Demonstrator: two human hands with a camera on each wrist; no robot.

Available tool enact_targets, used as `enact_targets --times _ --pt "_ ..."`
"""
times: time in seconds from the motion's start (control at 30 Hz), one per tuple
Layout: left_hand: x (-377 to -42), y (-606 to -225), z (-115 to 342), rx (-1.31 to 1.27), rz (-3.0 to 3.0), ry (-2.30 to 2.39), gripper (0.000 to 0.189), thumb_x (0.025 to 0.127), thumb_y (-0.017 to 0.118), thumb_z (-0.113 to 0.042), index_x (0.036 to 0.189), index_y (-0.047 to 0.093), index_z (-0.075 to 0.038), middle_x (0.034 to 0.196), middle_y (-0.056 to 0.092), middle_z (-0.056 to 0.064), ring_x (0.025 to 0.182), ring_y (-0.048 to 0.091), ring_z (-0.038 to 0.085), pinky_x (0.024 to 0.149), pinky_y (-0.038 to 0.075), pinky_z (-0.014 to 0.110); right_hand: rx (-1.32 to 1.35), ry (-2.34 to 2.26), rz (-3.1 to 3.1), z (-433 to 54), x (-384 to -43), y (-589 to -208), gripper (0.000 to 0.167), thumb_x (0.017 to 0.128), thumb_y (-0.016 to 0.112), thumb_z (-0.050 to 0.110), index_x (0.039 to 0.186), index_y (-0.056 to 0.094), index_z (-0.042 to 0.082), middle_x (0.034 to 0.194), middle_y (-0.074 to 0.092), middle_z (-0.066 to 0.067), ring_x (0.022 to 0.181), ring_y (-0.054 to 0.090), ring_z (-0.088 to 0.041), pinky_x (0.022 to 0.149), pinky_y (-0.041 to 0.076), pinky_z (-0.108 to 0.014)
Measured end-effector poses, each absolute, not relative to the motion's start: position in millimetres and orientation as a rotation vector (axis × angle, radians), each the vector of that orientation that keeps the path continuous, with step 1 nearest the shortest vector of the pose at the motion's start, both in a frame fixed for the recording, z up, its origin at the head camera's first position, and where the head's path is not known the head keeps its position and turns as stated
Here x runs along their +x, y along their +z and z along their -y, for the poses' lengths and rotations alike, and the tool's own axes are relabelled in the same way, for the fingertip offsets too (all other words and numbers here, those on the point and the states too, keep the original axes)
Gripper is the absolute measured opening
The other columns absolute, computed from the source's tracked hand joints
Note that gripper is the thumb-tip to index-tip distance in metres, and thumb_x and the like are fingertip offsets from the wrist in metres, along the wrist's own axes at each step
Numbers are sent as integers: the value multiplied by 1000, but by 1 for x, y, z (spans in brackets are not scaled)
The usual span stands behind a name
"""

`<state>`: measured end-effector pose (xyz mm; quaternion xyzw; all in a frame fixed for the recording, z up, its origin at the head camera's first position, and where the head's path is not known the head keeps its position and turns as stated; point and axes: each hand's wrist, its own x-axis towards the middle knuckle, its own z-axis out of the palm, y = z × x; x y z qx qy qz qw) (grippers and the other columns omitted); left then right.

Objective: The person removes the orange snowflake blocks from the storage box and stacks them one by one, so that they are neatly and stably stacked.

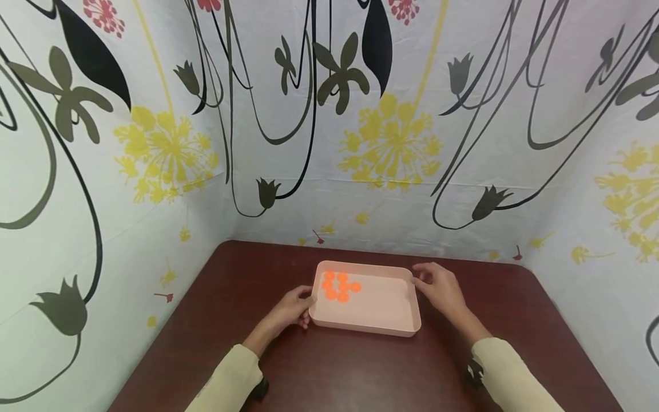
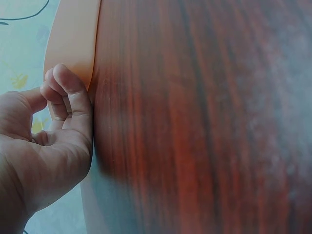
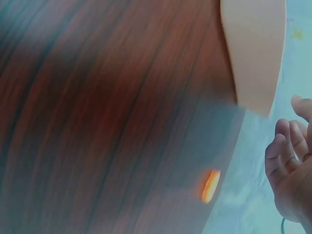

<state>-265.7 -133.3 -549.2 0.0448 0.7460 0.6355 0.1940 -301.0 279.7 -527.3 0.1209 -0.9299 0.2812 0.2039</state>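
A shallow peach-coloured tray (image 1: 368,317) lies on the table in the head view. Several flat, round orange discs (image 1: 342,297) form a small ring-like cluster in its left part, with one disc sticking out to the right. At the tray's left end, my left hand (image 1: 290,309) pinches the wall, thumb on the rim and fingers outside, as the left wrist view also shows. My right hand (image 1: 443,287) hovers by the far right corner with fingers loosely bent. In the right wrist view a gap separates it from the tray wall (image 3: 256,58).
The dark red-brown table (image 1: 360,366) extends around the tray. A single orange disc (image 3: 211,186) is on the table beyond the tray's end in the right wrist view. Flower-patterned cloth (image 1: 329,143) hangs behind the table and at both sides.
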Motion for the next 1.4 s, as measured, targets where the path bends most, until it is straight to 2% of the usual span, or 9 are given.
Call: enact_targets --times 0.37,0.63,0.83,0.97,1.1,1.3,1.4 --pt "-268 -552 133 105 -2105 1759 56 110 57 -26 158 40 -1 65 54 0 57 56 12 55 58 26 379 903 2691 -219 -303 -527 38 90 86 22 124 76 8 88 66 -1 74 59 -12 61 48 -25" --pt "-269 -553 135 109 -2101 1767 57 110 57 -28 158 40 -1 65 55 0 57 56 12 55 59 27 473 929 2710 -185 -306 -540 38 85 89 16 120 78 5 80 66 1 66 58 -7 57 46 -22" --pt "-269 -553 136 104 -2103 1775 56 110 57 -26 157 41 0 65 55 0 57 56 12 54 58 27 474 1085 2840 -166 -309 -547 47 85 89 14 128 73 5 91 66 0 78 59 -10 69 50 -25" --pt "-268 -553 135 99 -2099 1773 54 110 56 -25 157 41 0 66 55 0 58 56 12 55 59 26 462 1085 2854 -158 -310 -549 48 86 89 13 130 72 5 92 67 -1 82 61 -13 74 54 -30" --pt "-267 -552 134 96 -2097 1775 54 110 56 -24 156 41 -1 66 55 0 57 56 12 55 59 26 467 1072 2836 -153 -311 -551 40 85 89 11 121 75 4 91 68 -3 83 61 -14 76 54 -31" --pt "-267 -551 134 116 -2096 1779 56 110 57 -25 156 40 1 65 54 -1 57 56 12 55 58 27 444 1056 2856 -150 -315 -554 22 85 89 11 100 74 6 86 64 -5 78 54 -14 69 46 -29" --pt "-268 -552 134 122 -2092 1778 56 110 57 -26 156 40 1 65 54 -1 57 56 12 54 59 27 423 1034 2873 -150 -316 -554 21 85 89 14 100 75 9 85 63 -3 78 52 -13 70 44 -29"
